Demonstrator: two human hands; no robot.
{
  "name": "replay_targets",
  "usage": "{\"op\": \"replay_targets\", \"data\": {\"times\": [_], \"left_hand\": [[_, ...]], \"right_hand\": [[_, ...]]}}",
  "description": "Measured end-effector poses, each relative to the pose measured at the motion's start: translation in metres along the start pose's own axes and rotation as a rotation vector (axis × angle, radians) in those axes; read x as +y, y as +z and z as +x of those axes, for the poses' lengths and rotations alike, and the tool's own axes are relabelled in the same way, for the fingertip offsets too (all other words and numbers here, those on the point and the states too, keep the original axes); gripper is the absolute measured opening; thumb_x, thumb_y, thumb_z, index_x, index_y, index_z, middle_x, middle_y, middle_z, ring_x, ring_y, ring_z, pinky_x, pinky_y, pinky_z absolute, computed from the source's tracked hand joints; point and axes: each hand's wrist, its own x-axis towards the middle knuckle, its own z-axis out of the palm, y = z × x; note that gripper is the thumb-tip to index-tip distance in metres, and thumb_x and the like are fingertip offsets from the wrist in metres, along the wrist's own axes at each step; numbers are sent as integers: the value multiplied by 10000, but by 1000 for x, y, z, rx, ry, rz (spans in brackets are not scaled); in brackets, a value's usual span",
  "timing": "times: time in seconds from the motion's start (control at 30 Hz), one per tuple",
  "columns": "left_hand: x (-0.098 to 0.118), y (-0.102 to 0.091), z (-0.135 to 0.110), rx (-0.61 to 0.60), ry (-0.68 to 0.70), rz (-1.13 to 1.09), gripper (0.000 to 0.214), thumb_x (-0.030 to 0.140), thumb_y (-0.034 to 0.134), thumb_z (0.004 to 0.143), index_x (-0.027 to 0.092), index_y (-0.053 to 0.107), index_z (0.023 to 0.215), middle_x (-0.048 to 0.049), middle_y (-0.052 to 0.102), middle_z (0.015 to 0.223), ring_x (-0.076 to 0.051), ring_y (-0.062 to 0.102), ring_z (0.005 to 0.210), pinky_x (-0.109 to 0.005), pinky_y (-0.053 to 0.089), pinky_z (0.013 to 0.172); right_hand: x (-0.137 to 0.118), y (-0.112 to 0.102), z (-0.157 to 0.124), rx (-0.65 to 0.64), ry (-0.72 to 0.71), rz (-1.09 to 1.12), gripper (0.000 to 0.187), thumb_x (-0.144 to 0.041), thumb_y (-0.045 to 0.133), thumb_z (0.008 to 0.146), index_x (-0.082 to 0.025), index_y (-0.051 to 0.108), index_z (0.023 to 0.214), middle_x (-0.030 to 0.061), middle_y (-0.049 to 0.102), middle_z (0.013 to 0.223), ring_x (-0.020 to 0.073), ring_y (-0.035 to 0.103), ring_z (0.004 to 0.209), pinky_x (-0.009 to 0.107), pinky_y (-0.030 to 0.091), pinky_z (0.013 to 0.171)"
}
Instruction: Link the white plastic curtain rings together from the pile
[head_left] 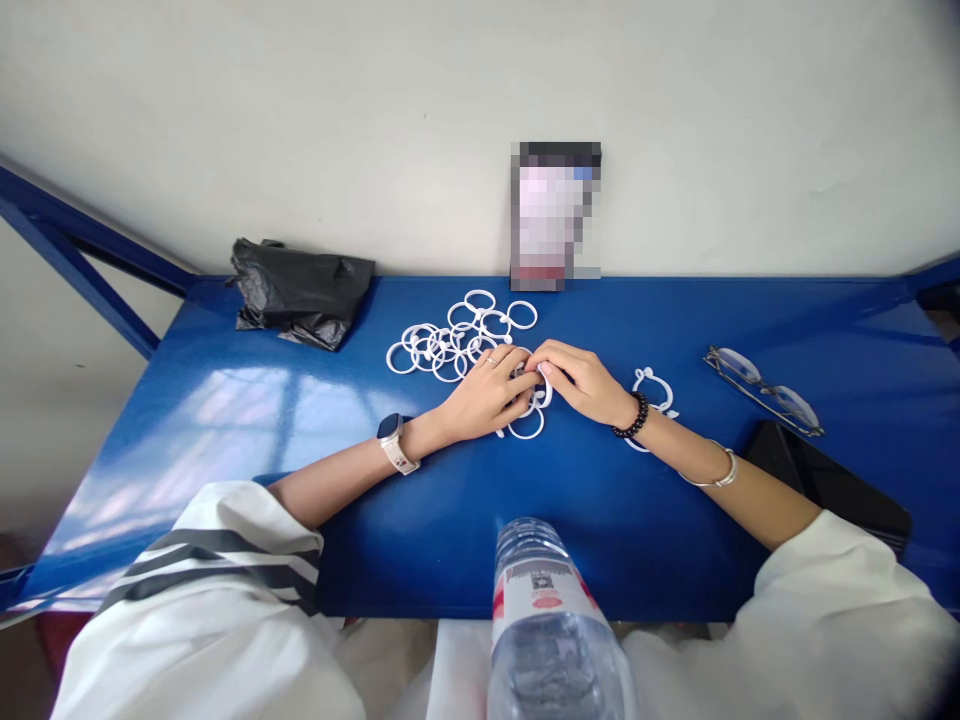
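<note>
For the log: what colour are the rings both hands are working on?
White rings, clearest in the head view.

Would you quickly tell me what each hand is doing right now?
Left hand: fingers closed on a white ring.
Right hand: fingers pinching the same ring.

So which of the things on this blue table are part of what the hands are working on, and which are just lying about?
In hand:
- left hand and right hand, meeting on a white ring
- pile of white rings behind the left hand
- small cluster of rings beside the right wrist

Lying about:
- black plastic bag
- glasses
- water bottle
- dark flat thing, near the right forearm
- blurred card against the wall
</note>
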Motion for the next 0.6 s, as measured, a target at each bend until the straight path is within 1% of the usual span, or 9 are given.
{"op": "replay_targets", "data": {"times": [0.6], "left_hand": [[0, 0, 0, 0, -2, 4, 212, 221, 400, 951, 161, 590, 1025, -113, 536, 1065, -237, 467, 986, -391, 424, 882]], "right_hand": [[0, 0, 0, -4, 7, 4, 288, -307, 321, 1008, -201, 581, 941, 56, 627, 903, 172, 596, 819, 306, 470, 755]]}}
